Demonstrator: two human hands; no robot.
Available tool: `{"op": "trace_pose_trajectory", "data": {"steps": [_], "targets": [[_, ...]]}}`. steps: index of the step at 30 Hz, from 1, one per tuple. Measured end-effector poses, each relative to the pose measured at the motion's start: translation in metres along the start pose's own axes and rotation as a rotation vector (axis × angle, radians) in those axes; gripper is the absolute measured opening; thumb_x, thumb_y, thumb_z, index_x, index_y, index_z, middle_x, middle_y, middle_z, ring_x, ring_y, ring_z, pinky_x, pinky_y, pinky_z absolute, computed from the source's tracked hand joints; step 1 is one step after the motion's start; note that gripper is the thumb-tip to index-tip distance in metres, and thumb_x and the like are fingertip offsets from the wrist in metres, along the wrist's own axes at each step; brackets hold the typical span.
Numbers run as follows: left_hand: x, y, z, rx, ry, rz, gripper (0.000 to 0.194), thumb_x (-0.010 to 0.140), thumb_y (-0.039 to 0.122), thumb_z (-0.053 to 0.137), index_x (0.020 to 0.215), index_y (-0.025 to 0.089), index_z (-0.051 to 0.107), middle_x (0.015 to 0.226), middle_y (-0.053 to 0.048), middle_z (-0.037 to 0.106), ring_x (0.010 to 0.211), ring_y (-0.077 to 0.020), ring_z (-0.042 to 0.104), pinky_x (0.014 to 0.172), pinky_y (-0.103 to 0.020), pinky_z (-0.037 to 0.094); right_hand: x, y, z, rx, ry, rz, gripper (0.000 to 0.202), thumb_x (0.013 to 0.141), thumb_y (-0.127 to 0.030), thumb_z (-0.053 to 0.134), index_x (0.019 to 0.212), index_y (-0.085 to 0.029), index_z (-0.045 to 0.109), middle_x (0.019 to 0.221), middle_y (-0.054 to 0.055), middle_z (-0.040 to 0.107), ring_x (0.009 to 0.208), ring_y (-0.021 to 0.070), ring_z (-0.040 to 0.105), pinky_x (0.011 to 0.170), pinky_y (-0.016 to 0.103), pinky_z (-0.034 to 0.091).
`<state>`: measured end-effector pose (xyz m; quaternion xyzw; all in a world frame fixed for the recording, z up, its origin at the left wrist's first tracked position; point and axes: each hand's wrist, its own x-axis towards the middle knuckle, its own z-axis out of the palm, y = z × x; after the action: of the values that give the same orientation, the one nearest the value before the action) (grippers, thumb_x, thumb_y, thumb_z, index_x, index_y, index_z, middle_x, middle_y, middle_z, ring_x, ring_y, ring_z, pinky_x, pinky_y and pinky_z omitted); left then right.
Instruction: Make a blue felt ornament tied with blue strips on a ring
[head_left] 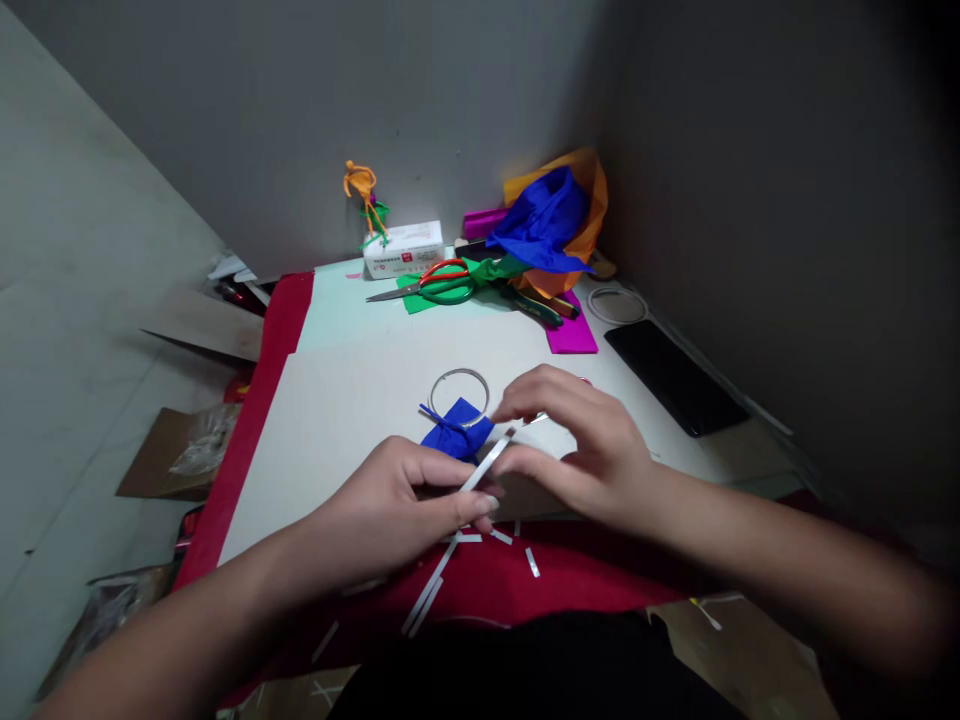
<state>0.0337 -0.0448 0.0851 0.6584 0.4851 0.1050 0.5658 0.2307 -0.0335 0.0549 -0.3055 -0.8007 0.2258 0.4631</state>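
Observation:
My left hand is closed, pinching a thin white strip between thumb and fingers. The strip slants up to the right, and its lower end runs down over the red cloth. My right hand is curved around the strip's upper end, thumb and forefinger apart, with nothing visible gripped. Just beyond my left fingers lies a piece of blue crepe paper, partly over a coil of thin wire. A white item is partly hidden behind my right hand.
Red-and-green-handled scissors, pliers and crumpled blue paper lie at the back. An orange figure stands on a white box. A black phone is at right. Short white strips dot the red cloth.

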Motion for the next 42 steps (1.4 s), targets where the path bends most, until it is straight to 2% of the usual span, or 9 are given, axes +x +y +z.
{"op": "trace_pose_trajectory", "data": {"steps": [2,5,9,14,20,25,30,37,42], "targets": [[0.000,-0.002,0.004,0.041,0.028,0.051,0.021,0.081,0.027,0.058,0.074,0.015,0.074,0.072,-0.003,0.071,0.069,-0.0160,0.061,0.063,-0.023,0.044,-0.002,-0.001,0.002,-0.033,-0.057,-0.031,0.022,0.079,-0.022,0.067,0.099,-0.016,0.062,0.091,0.009,0.061,0.086,0.0185,0.056,0.075,0.033,0.049],[0.000,-0.006,0.007,0.067,0.082,0.085,0.022,0.082,0.028,0.056,0.073,0.015,0.072,0.067,-0.002,0.068,0.063,-0.0140,0.059,0.060,-0.022,0.043,-0.005,0.000,0.006,-0.011,-0.076,-0.028,0.014,0.083,-0.017,0.059,0.096,-0.018,0.065,0.089,0.007,0.058,0.083,0.0158,0.057,0.071,0.029,0.050],[-0.001,-0.004,0.007,-0.017,0.022,0.004,0.026,0.085,0.033,0.053,0.075,0.014,0.068,0.053,-0.001,0.062,0.051,-0.0114,0.055,0.052,-0.021,0.040,-0.005,0.001,0.009,0.081,-0.061,0.020,0.011,0.083,-0.012,0.058,0.089,-0.017,0.066,0.083,0.006,0.060,0.076,0.0131,0.059,0.065,0.025,0.050],[0.002,0.001,0.005,-0.097,-0.019,-0.034,0.037,0.090,0.038,0.045,0.075,0.012,0.067,0.049,-0.002,0.062,0.047,-0.0103,0.055,0.052,-0.020,0.040,-0.007,0.000,0.011,0.120,-0.056,0.045,0.013,0.082,-0.008,0.057,0.088,-0.015,0.067,0.081,0.007,0.064,0.077,0.0135,0.061,0.067,0.025,0.051],[0.003,-0.004,0.006,-0.040,0.024,-0.009,0.036,0.090,0.039,0.044,0.077,0.013,0.066,0.046,-0.001,0.060,0.046,-0.0106,0.052,0.052,-0.021,0.039,-0.008,0.002,0.010,0.017,-0.073,0.026,0.032,0.085,-0.012,0.056,0.116,-0.019,0.058,0.095,0.008,0.066,0.084,0.0152,0.061,0.074,0.029,0.052],[0.001,-0.005,0.008,-0.031,0.044,-0.056,0.033,0.089,0.038,0.046,0.076,0.015,0.066,0.043,0.002,0.055,0.041,-0.0091,0.047,0.047,-0.020,0.036,-0.010,0.002,0.006,-0.066,-0.109,-0.082,0.020,0.084,-0.012,0.054,0.099,-0.019,0.065,0.092,0.008,0.061,0.083,0.0148,0.058,0.068,0.026,0.050],[0.000,-0.003,0.009,-0.065,0.038,-0.076,0.035,0.090,0.037,0.043,0.076,0.016,0.067,0.040,0.003,0.053,0.038,-0.0075,0.044,0.048,-0.019,0.036,-0.011,0.000,0.005,-0.110,-0.099,-0.099,0.020,0.083,-0.008,0.052,0.095,-0.017,0.066,0.087,0.008,0.061,0.080,0.0148,0.058,0.067,0.026,0.049],[0.001,-0.003,0.009,-0.116,0.005,-0.083,0.037,0.090,0.032,0.040,0.070,0.015,0.067,0.037,0.004,0.049,0.035,-0.0076,0.042,0.048,-0.020,0.037,-0.007,-0.002,0.008,0.038,-0.071,-0.021,0.021,0.082,-0.004,0.051,0.091,-0.015,0.066,0.084,0.007,0.064,0.076,0.0130,0.060,0.063,0.023,0.050],[0.001,-0.004,0.009,-0.110,0.079,-0.084,0.034,0.086,0.027,0.043,0.063,0.016,0.066,0.034,0.005,0.043,0.033,-0.0073,0.037,0.042,-0.020,0.031,-0.005,-0.005,0.008,0.029,-0.017,0.006,0.015,0.082,-0.007,0.056,0.088,-0.012,0.068,0.080,0.009,0.066,0.072,0.0133,0.062,0.062,0.024,0.051]]}}
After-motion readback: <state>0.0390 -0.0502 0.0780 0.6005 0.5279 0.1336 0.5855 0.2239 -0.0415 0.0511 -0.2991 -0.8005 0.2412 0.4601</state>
